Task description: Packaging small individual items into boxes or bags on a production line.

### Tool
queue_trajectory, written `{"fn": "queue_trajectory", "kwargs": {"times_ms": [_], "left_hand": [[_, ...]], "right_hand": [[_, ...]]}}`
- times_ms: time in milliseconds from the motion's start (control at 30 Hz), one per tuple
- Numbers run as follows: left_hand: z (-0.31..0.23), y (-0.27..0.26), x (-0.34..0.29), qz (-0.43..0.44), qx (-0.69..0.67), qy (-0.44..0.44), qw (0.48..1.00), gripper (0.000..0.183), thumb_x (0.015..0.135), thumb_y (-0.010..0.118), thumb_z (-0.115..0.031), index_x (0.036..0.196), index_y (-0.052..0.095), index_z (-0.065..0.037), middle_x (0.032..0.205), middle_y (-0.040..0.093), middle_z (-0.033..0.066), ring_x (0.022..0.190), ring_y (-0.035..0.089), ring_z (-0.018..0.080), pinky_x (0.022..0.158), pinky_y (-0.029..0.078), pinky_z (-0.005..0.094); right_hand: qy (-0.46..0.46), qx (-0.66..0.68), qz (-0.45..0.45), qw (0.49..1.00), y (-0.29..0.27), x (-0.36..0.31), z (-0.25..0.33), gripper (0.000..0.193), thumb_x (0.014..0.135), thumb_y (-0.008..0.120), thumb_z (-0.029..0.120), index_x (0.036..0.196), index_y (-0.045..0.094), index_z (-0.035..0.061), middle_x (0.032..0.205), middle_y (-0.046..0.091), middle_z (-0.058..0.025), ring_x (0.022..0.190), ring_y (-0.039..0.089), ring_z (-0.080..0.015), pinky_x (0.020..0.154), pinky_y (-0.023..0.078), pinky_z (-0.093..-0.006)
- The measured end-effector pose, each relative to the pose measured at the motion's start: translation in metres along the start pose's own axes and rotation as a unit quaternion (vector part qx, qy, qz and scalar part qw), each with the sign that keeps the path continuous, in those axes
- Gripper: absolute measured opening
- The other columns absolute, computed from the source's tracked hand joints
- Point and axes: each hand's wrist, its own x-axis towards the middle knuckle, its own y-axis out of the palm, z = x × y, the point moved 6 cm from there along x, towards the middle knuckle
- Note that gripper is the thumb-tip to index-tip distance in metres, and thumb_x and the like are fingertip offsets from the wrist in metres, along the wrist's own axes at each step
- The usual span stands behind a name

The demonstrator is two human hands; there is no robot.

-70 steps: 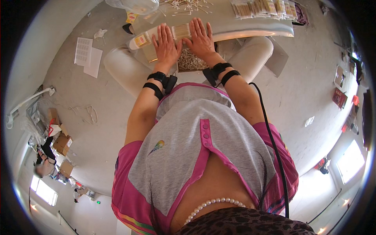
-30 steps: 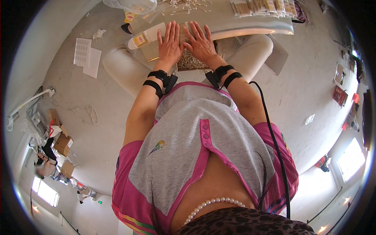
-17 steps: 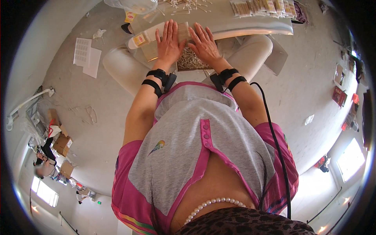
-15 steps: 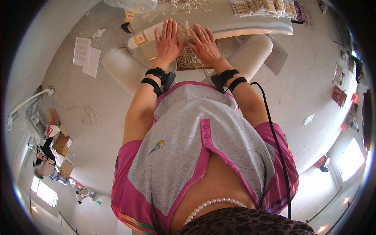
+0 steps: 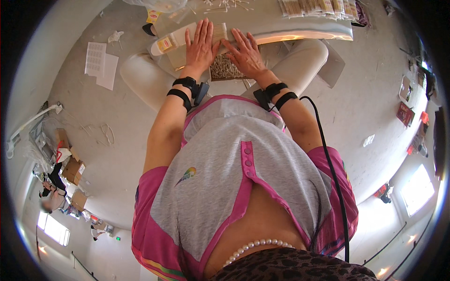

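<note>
My left hand (image 5: 200, 49) lies flat, fingers stretched out and slightly apart, across a pale, flat package with a yellow-and-red label (image 5: 165, 44). Just right of its fingers is a neat row of thin-stemmed cotton swabs (image 5: 219, 32), side by side. Close to the row's right end, my right hand (image 5: 247, 55) rests with fingers extended, its thumb reaching toward the left thumb. Whether either palm presses on swabs is hidden. Below the hands, between the knees, a box of loose swabs (image 5: 227, 69) is partly visible.
A shiny-edged work table (image 5: 300, 33) spans the top. On it are filled swab packs (image 5: 318, 7) at the right, loose swabs (image 5: 229, 4), and a clear plastic bag (image 5: 161, 4) at the left. Paper sheets (image 5: 96, 61) lie on the floor. A black cable (image 5: 328, 164) runs from my right wrist.
The right thumb has moved slightly left, toward the left thumb and the swab row. My left hand stays nearly in place, and the whole view has shifted a little.
</note>
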Motion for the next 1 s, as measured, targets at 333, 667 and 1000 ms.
{"fn": "queue_trajectory", "kwargs": {"times_ms": [333,667,1000], "left_hand": [[0.0001,0.0001,-0.0006,0.001,-0.013,0.002,1.000,0.075,0.101,0.053,-0.043,0.162,0.024,-0.010,0.170,0.020,0.0065,0.157,0.016,0.0227,0.124,0.004,0.0586],[-0.0002,0.0012,-0.0007,0.008,-0.008,-0.007,1.000,0.076,0.101,0.051,-0.046,0.162,0.023,-0.011,0.170,0.019,0.0059,0.157,0.015,0.0214,0.124,0.003,0.0584],[0.0003,0.0013,-0.0011,-0.002,-0.013,-0.004,1.000,0.076,0.101,0.051,-0.048,0.162,0.025,-0.011,0.170,0.021,0.0068,0.157,0.017,0.0222,0.124,0.005,0.0588]], "right_hand": [[0.008,0.005,0.003,1.000,-0.0008,0.0011,0.0010,0.047,0.101,0.058,0.035,0.146,0.052,0.0255,0.163,0.029,-0.0167,0.150,0.031,-0.0318,0.124,0.019,-0.0532],[0.027,0.003,-0.003,1.000,-0.0019,0.0052,0.0034,0.051,0.100,0.060,0.035,0.148,0.050,0.0242,0.164,0.029,-0.0165,0.150,0.032,-0.0306,0.124,0.020,-0.0533],[0.033,-0.008,0.001,0.999,-0.0018,0.0067,0.0054,0.050,0.099,0.062,0.034,0.146,0.052,0.0223,0.164,0.029,-0.0162,0.150,0.032,-0.0301,0.123,0.020,-0.0529]]}}
